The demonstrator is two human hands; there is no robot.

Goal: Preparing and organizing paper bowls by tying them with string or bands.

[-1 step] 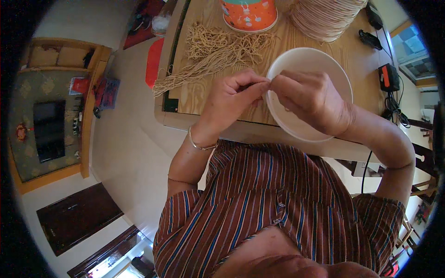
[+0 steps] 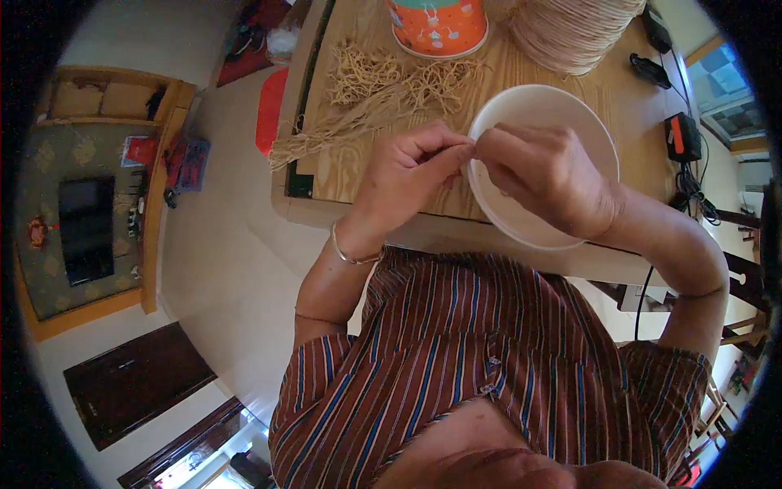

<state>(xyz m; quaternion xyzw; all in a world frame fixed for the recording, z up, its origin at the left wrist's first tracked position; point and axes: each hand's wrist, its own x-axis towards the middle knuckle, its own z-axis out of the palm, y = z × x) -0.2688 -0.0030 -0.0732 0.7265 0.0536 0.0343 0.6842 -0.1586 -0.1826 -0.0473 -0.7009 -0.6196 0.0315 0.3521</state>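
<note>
My left hand [image 2: 407,173] is closed in a pinch, thumb against forefinger, beside the left rim of a white bowl [image 2: 542,226]. Over that bowl, my right hand [image 2: 547,167] is also closed, its fingertips meeting those of the left. Whatever they pinch is too small or too covered to make out. Just beyond my left hand lies a loose bundle of thin tan cords [image 2: 366,110], straight strands at the near end and curly ones at the far end. Some small pale bits in the bowl are partly hidden by my right hand.
An orange patterned tub [image 2: 440,31] stands at the far side of the wooden table [image 2: 627,106]. Right of it is a large coil of pale cord [image 2: 574,37]. Black cables and an orange-and-black box [image 2: 683,137] line the right edge. A red stool [image 2: 271,110] stands left.
</note>
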